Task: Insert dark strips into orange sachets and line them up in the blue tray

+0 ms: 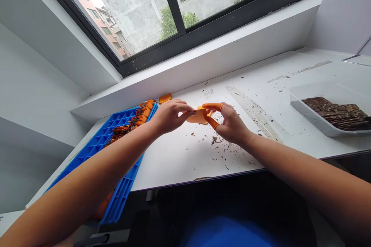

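Over the white table, both hands are at a small orange sheet (199, 116), which looks like paper. My left hand (173, 115) pinches its left edge between thumb and fingers. Orange finger covers sit on the thumb and forefinger of my right hand (231, 124), which grips the sheet's right side. More orange material shows just behind and below the sheet, partly hidden by the fingers. To the left, beside my left forearm, lies a blue compartment tray (100, 136) with rows of orange-and-dark-brown pieces (142, 115) in it.
At the right stands a clear plastic box (307, 114) with stacked dark brown flat pieces (337, 114). Another orange piece (165, 98) lies near the window wall. Brown crumbs (214, 139) are scattered over the white table (165, 158), whose front edge runs below my hands.
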`<action>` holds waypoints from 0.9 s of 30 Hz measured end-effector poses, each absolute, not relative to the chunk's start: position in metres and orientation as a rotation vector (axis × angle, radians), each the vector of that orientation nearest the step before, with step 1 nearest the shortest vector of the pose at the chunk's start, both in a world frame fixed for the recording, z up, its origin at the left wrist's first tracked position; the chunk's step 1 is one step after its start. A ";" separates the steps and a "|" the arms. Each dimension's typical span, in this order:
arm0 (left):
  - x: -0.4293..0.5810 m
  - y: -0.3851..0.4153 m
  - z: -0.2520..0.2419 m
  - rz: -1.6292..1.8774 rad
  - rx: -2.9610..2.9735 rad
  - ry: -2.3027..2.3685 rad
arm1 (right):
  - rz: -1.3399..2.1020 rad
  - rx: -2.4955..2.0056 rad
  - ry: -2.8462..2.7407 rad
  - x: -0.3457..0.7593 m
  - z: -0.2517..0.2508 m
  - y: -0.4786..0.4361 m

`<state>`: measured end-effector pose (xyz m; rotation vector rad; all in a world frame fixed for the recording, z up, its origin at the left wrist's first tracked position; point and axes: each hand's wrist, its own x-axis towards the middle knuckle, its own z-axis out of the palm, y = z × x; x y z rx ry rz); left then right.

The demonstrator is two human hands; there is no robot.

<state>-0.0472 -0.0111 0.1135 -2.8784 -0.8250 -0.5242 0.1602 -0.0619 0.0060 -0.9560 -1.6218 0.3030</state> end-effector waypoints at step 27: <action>-0.286 0.039 0.173 -0.778 -2.392 -2.198 | 0.539 -1.014 -1.817 0.159 0.001 -0.066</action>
